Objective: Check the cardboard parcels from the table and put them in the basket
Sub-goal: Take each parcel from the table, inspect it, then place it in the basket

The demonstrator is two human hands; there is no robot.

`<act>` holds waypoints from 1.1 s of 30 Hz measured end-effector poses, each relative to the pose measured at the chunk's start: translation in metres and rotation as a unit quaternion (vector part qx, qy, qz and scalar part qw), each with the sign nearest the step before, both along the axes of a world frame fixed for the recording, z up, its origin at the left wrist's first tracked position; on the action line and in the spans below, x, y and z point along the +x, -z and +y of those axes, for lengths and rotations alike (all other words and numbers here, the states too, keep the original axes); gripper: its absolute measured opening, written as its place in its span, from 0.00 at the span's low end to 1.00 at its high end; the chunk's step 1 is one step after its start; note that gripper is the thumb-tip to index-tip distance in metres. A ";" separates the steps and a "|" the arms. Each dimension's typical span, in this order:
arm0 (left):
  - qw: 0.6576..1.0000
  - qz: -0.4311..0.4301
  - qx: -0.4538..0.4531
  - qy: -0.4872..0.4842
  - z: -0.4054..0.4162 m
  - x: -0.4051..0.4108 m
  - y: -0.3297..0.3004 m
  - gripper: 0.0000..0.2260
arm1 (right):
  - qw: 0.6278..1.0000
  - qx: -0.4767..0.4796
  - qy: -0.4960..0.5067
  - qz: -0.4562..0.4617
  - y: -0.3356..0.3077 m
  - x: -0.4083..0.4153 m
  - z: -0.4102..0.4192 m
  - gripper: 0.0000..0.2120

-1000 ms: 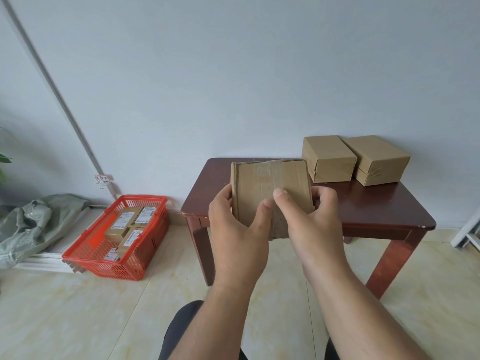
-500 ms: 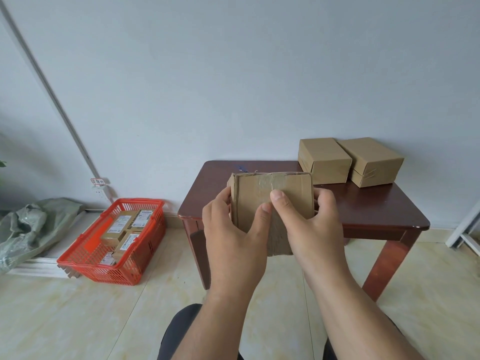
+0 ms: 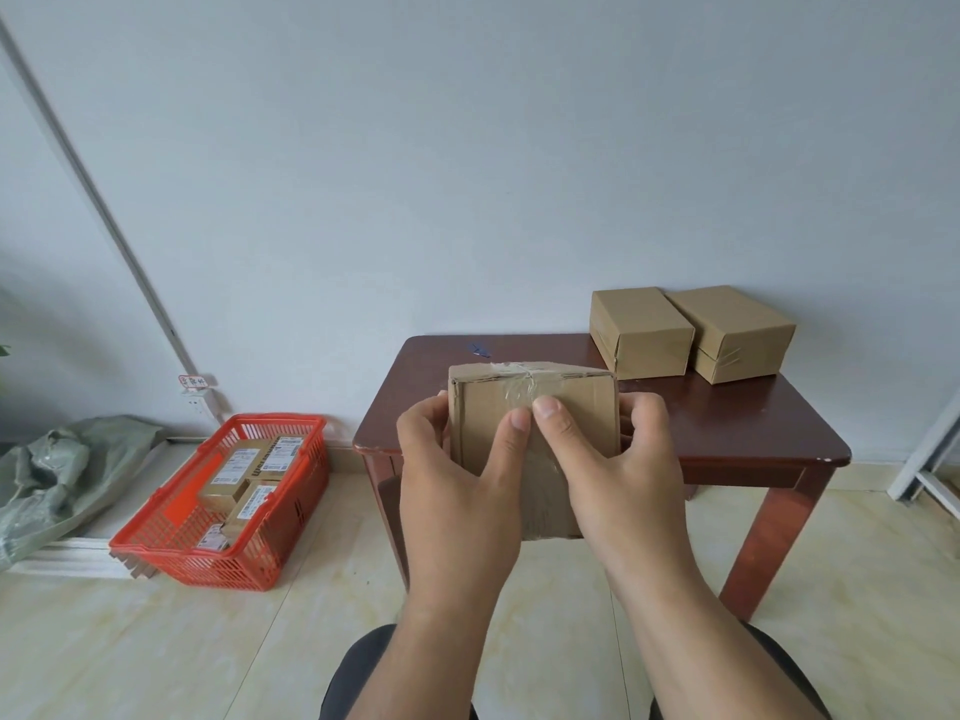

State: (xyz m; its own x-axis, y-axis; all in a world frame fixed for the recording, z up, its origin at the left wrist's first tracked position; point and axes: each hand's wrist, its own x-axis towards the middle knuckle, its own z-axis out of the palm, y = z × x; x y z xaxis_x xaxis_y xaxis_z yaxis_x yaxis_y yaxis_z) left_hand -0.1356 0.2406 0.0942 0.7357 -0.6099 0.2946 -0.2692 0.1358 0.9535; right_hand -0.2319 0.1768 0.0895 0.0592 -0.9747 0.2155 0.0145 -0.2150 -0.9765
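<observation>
Cardboard parcel [image 3: 566,407], gripped by both hands [image 3: 535,475], has tilted, taped top edge now showing.

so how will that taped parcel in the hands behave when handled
The parcel, held by left hand and right hand, probably stays stiff: its faces look flat. Likely light, held by fingertips. Its glossy tape may be slippery.

Plain indoor room used for parcel handling: bare pale wall [image 3: 467,148], tiled floor [image 3: 156,641], small wooden table [image 3: 727,433], red basket [image 3: 171,543] of labelled parcels.
</observation>
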 end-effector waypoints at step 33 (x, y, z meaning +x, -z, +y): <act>0.995 0.073 0.033 0.060 -0.001 -0.004 -0.002 0.26 | 0.992 0.069 -0.094 -0.050 0.003 -0.005 0.012 0.20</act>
State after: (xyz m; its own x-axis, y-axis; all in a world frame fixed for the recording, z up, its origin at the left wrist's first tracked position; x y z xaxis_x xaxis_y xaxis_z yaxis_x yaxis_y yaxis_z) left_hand -0.1400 0.2398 0.0963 0.6885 -0.7104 0.1461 -0.1119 0.0949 0.9892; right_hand -0.2371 0.1888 0.0864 0.2268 -0.9693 0.0946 0.1402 -0.0636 -0.9881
